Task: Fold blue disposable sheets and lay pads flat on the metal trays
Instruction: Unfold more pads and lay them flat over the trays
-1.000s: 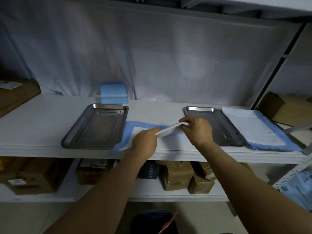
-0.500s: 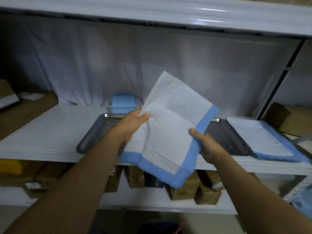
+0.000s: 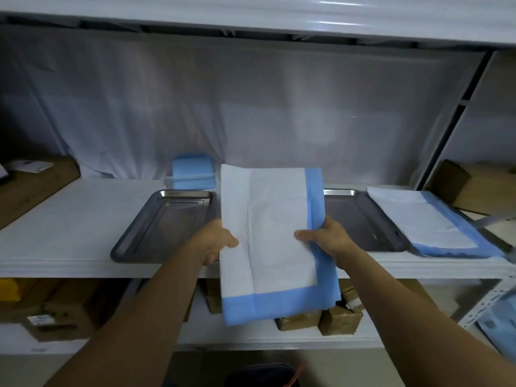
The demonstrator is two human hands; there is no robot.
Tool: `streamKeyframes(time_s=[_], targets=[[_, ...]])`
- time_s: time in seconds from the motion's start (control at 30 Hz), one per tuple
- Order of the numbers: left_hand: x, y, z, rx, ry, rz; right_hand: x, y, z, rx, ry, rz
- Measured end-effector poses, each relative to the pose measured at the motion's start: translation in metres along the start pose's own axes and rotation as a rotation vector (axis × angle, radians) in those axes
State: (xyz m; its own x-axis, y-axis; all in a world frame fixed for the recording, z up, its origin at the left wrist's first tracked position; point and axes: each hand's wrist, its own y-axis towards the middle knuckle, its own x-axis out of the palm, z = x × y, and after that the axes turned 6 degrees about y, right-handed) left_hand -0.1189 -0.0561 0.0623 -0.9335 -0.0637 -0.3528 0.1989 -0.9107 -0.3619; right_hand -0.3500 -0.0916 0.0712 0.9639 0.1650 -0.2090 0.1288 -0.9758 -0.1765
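I hold a white pad with a blue border (image 3: 275, 241) in the air in front of the shelf, folded into a tall rectangle. My left hand (image 3: 216, 243) grips its left edge and my right hand (image 3: 326, 240) grips its right blue edge, thumb on the front. An empty metal tray (image 3: 156, 227) lies on the shelf to the left. A second metal tray (image 3: 363, 222) lies to the right, partly hidden by the pad. A third tray at the far right is covered by another pad (image 3: 424, 219).
A stack of folded blue sheets (image 3: 192, 174) stands at the back of the white shelf (image 3: 69, 219). Cardboard boxes (image 3: 485, 188) sit at both shelf ends and on the lower shelf (image 3: 335, 319). A shelf post (image 3: 452, 118) rises at the right.
The pad was lifted off the shelf between the trays, hung loose and half open, and is now drawn into a neat upright folded rectangle held by both hands.
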Motion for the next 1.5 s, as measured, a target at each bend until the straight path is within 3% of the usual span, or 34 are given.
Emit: streamKeyframes(time_s=[0.07, 0.13, 0.43, 0.8, 1.03, 1.5], targets=[[0.010, 0.013, -0.003, -0.039, 0.051, 0.031, -0.006, 0.002, 0.002, 0.060, -0.157, -0.121], [0.022, 0.024, -0.002, -0.072, 0.086, 0.035, -0.013, 0.008, 0.004, 0.059, -0.288, -0.125], [0.099, 0.084, 0.055, 0.063, -0.077, 0.110, -0.098, 0.071, 0.001, -0.058, -0.412, 0.315], [0.202, 0.162, 0.102, 0.134, -0.073, 0.134, -0.192, 0.149, 0.021, 0.033, -0.603, 0.456], [0.224, 0.185, 0.097, 0.159, 0.351, 0.268, -0.202, 0.175, 0.049, 0.181, -0.751, 0.354], [0.219, 0.196, 0.093, 0.214, 0.400, 0.337, -0.186, 0.195, 0.062, 0.130, -0.870, 0.400]])
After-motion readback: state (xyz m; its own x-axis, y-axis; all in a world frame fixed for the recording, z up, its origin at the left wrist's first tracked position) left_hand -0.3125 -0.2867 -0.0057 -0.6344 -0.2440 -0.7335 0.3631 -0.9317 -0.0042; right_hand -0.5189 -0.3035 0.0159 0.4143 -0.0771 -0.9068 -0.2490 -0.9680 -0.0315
